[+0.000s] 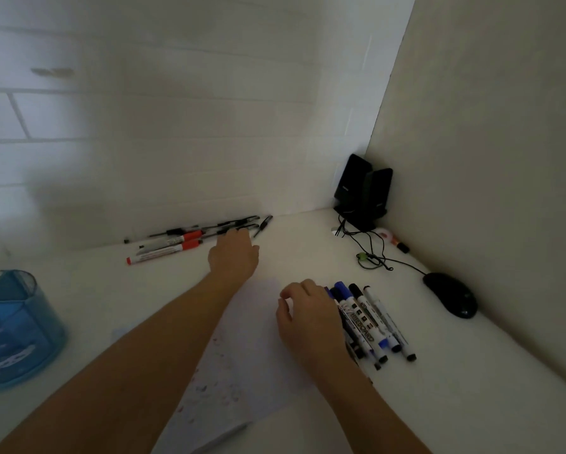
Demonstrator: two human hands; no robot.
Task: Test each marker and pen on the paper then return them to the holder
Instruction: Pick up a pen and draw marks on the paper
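A sheet of white paper with small ink marks lies on the white desk in front of me. The blue translucent holder stands at the left edge, with no pens visible in it. Against the back wall lies a row of pens and red-capped markers. My left hand reaches over that row's right end, fingertips on the pens; its grip is hidden. To the right of the paper lies a bunch of whiteboard markers with blue and black caps. My right hand rests against their left side, fingers curled and apart.
Two black speakers stand in the back right corner, with cables trailing forward. A black mouse sits near the right wall. A small orange and white item lies by the cables.
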